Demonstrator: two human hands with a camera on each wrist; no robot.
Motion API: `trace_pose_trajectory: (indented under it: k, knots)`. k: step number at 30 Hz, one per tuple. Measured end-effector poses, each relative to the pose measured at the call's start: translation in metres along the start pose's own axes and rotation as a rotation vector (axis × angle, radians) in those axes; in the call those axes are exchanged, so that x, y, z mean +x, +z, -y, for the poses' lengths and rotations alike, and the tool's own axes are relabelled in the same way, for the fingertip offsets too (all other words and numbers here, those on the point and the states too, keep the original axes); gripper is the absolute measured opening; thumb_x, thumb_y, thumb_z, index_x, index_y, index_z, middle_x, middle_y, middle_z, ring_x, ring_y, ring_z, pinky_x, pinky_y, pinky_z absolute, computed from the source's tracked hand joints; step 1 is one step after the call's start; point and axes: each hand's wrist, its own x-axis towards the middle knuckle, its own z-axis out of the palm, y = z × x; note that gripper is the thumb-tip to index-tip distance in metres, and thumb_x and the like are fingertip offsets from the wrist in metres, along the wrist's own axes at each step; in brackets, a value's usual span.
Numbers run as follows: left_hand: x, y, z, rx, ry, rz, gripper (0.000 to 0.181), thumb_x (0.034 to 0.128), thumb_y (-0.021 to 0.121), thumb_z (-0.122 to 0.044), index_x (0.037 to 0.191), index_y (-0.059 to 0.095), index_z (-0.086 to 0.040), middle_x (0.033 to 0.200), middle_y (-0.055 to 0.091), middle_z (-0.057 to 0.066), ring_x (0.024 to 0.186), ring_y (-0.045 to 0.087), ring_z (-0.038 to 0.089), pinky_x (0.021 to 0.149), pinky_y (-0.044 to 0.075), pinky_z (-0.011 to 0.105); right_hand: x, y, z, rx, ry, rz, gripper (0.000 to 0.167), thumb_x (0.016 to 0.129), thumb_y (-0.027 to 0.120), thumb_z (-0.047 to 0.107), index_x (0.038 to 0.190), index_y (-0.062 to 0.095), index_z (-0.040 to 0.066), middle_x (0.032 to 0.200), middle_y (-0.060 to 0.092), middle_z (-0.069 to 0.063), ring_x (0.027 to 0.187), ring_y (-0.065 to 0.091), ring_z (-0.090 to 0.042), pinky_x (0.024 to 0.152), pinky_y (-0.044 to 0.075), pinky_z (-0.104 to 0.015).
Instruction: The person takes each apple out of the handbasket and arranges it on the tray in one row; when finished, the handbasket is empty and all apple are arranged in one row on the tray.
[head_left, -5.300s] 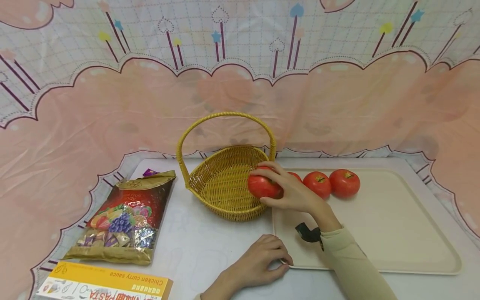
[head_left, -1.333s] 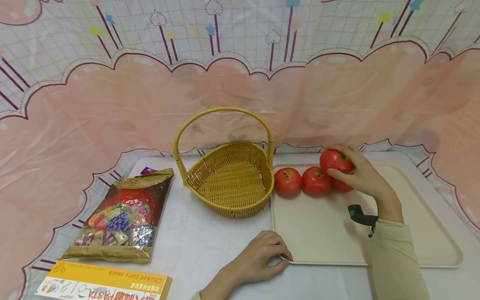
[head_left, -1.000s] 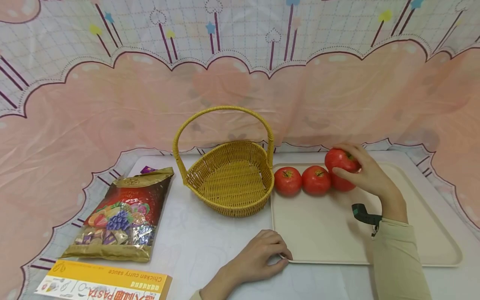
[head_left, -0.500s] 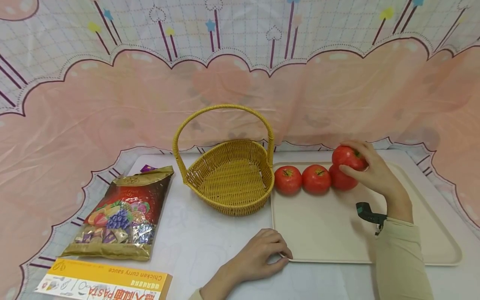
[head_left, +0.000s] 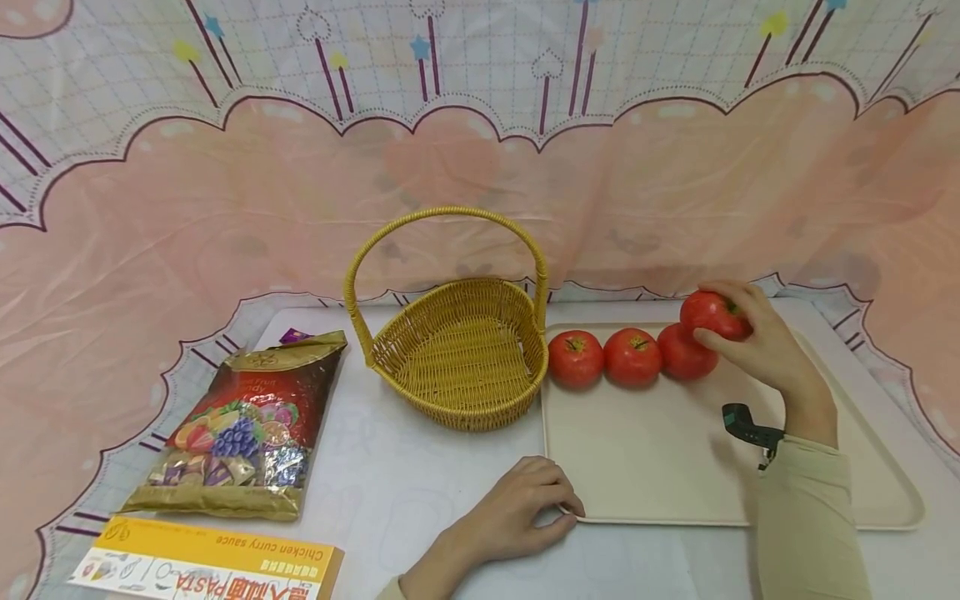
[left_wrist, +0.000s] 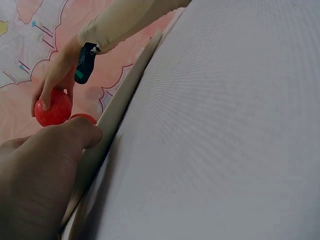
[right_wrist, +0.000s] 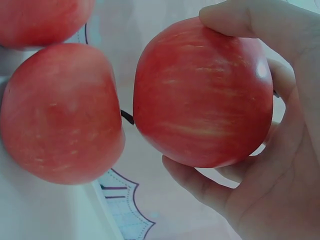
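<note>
My right hand [head_left: 757, 333] grips a red apple [head_left: 712, 315] above the back of the beige tray [head_left: 652, 467]. In the right wrist view, thumb and fingers wrap round this apple [right_wrist: 200, 95], its side facing the stem of a neighbouring apple [right_wrist: 62, 115]. Three more apples stand in a row on the tray: a left one [head_left: 576, 360], a middle one [head_left: 632, 357] and a right one [head_left: 686, 352], just below the held one. At the tray's near left corner, my left hand [head_left: 517, 510] holds the rim with bent fingers; the left wrist view shows the hand [left_wrist: 45, 170] at that edge.
A yellow wicker basket [head_left: 465, 414] with a tall handle stands left of the tray, nothing inside. Further left lie a bag of fruit candy [head_left: 240, 433] and a pasta box [head_left: 210, 558]. A patterned cloth [head_left: 480, 183] hangs behind the table.
My right hand has carried the apple from the basket's right rim rightward, past the row on the tray, and still drifts slowly right. My left hand stays at the tray corner.
</note>
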Motion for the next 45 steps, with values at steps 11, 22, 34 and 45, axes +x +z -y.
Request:
trace_pose_trajectory:
  k: [11,22,34,45]
  knots:
    - [0.0,0.0,0.0,-0.003,-0.005,0.005,0.007,0.0872,0.063,-0.023,0.091,0.068,-0.028,0.089,0.058,-0.017,0.103,0.05,0.0,0.1,0.036,0.019,-0.002,-0.007,-0.01,-0.022,0.041,0.009,0.062,0.086,0.068,0.026,0.141,0.039,0.026,0.141,0.028,-0.015,0.12,0.037,-0.043,0.09,0.035,-0.067]
    - [0.001,-0.001,-0.002,0.008,-0.002,0.005,0.007,0.0869,0.063,-0.023,0.091,0.068,-0.027,0.089,0.058,-0.017,0.102,0.051,0.0,0.101,0.036,0.019,-0.005,-0.011,-0.021,-0.014,0.095,0.014,0.067,0.087,0.067,0.027,0.145,0.034,0.023,0.146,0.024,-0.02,0.122,0.033,-0.045,0.091,0.035,-0.069]
    - [0.001,-0.002,-0.002,0.002,-0.009,0.006,0.008,0.0865,0.064,-0.022,0.091,0.068,-0.028,0.089,0.058,-0.018,0.102,0.051,0.0,0.1,0.036,0.019,-0.008,-0.014,-0.029,-0.054,0.097,-0.025,0.066,0.086,0.067,0.026,0.144,0.035,0.025,0.136,0.032,-0.017,0.109,0.037,-0.028,0.08,0.042,-0.039]
    - [0.001,-0.002,-0.001,0.006,0.004,-0.004,0.008,0.086,0.064,-0.022,0.09,0.068,-0.027,0.088,0.058,-0.017,0.103,0.051,0.001,0.1,0.036,0.019,-0.01,-0.015,-0.041,-0.045,0.105,-0.039,0.066,0.086,0.068,0.027,0.144,0.036,0.026,0.134,0.032,-0.014,0.103,0.035,-0.009,0.072,0.033,-0.008]
